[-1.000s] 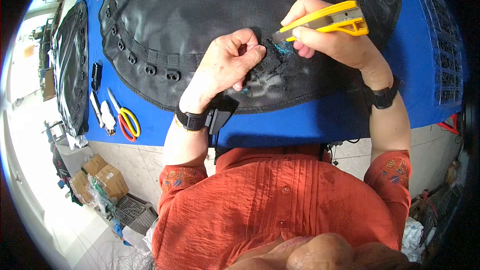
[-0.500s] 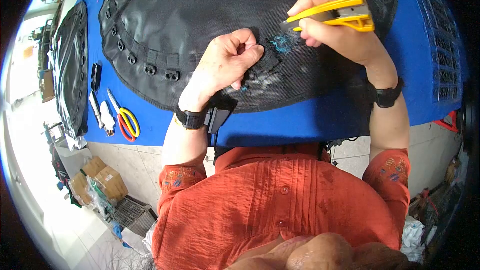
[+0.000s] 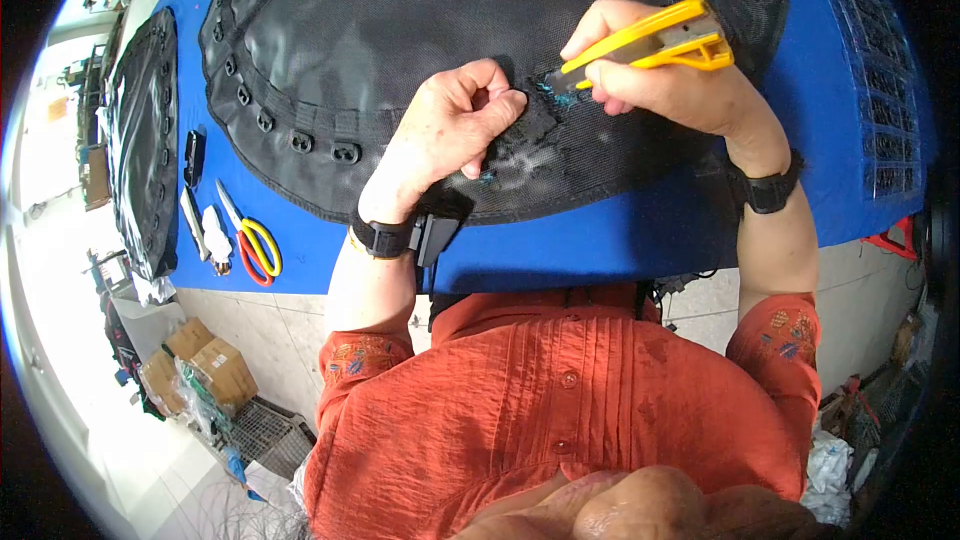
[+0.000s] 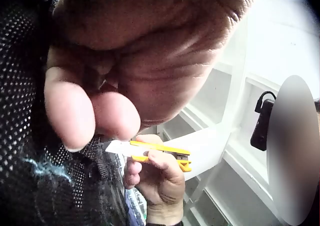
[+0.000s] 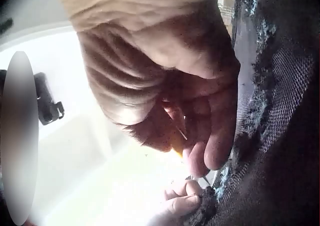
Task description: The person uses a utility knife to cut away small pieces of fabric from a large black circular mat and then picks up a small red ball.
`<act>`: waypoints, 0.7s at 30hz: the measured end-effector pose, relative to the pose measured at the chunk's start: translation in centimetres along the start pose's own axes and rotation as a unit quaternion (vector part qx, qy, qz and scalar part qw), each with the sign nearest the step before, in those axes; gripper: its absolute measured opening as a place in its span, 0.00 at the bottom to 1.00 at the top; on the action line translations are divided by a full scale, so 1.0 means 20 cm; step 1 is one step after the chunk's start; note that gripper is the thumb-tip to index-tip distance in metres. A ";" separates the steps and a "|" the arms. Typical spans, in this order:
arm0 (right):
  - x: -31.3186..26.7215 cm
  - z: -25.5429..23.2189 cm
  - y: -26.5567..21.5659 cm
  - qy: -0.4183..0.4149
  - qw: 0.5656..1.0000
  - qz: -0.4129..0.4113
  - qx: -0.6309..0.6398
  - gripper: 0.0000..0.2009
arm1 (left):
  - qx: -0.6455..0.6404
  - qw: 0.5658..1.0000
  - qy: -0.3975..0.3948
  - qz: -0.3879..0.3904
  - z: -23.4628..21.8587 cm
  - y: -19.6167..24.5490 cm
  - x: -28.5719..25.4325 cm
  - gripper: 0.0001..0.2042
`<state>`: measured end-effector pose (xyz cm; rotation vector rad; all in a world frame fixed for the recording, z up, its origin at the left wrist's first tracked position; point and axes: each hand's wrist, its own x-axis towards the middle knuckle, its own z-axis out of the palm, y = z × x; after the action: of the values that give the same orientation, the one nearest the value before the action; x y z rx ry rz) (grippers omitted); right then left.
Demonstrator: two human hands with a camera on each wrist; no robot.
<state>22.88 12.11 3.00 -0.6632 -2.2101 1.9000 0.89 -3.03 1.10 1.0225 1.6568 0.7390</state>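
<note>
Black mesh fabric (image 3: 400,30) lies spread over the blue table. My left hand (image 3: 447,125) pinches a dark strip (image 3: 537,123) on the fabric between thumb and curled fingers. To its right, my right hand (image 3: 670,80) grips a yellow utility knife (image 3: 650,37), its blade pointing left toward the blue threads (image 3: 557,95) beside the strip. In the left wrist view the knife (image 4: 162,148) shows a bare blade, and blue threads (image 4: 47,170) lie on the mesh. The right wrist view shows my right hand (image 5: 170,80) over the fabric, the knife mostly hidden in it.
Scissors (image 3: 257,240) with red and yellow handles, a slim cutter (image 3: 192,220) and a black object (image 3: 193,157) lie on the blue table (image 3: 590,260) at the left. Another black piece (image 3: 145,140) hangs at the left edge. Clear packs (image 3: 890,110) lie at the right.
My right hand moved the knife away up and right from the strip, then back left and down near it. My left hand stays in place. The fabric has shifted slightly.
</note>
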 end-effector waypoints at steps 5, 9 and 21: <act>0.01 0.00 0.04 -0.021 1.000 0.022 0.006 0.10 | 0.048 0.999 0.004 -0.012 0.00 0.03 -0.03 0.14; 0.01 0.00 0.04 -0.020 0.999 0.031 0.002 0.10 | 0.054 0.998 0.032 0.027 0.04 0.00 -0.02 0.18; 0.03 0.03 0.07 0.032 0.998 -0.038 0.033 0.10 | 0.035 0.999 -0.008 -0.015 0.00 0.03 -0.01 0.19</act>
<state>22.48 11.97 1.36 -0.6103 -2.0934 1.8790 1.04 -2.97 1.75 1.0488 1.6907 0.6559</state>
